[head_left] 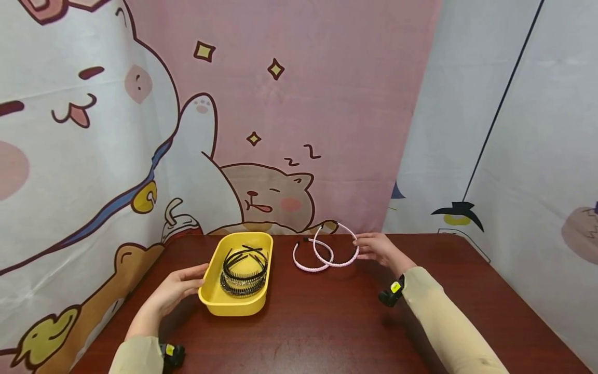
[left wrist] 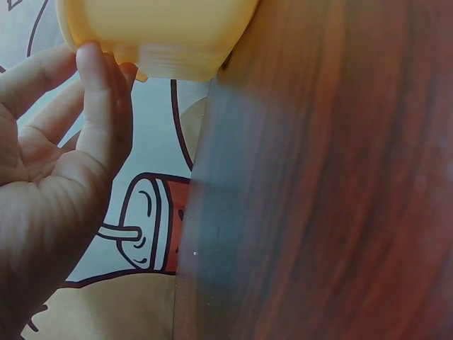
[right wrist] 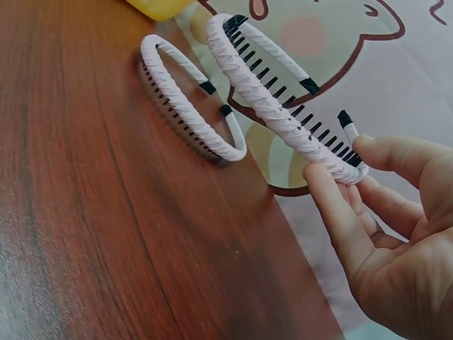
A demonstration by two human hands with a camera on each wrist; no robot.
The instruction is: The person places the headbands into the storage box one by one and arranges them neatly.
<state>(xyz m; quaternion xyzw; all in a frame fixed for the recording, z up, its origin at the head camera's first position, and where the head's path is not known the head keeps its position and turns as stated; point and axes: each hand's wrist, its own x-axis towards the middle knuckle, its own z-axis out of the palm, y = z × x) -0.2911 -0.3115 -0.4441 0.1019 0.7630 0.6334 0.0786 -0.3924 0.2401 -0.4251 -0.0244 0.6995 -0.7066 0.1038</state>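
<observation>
My right hand [head_left: 380, 251] pinches the right side of a pale pink headband [right wrist: 265, 106] between thumb and fingers, holding it raised and tilted. The headband has a braided wrap, black inner teeth and black tips. A similar pink headband [right wrist: 185, 113] lies on the table, partly overlapped by the held one in the head view. My left hand [head_left: 174, 290] touches the left rim of a yellow plastic basket [head_left: 235, 310], fingers fairly straight and tips against its outer side. Several black toothed headbands [head_left: 245, 278] are stacked inside it, one with a glittery band showing between them.
The dark reddish-brown wooden table [head_left: 322, 327] reaches back to a cloth backdrop [head_left: 327, 104] printed with cartoon animals. The pink headbands are to the right of the basket, near the table's far edge.
</observation>
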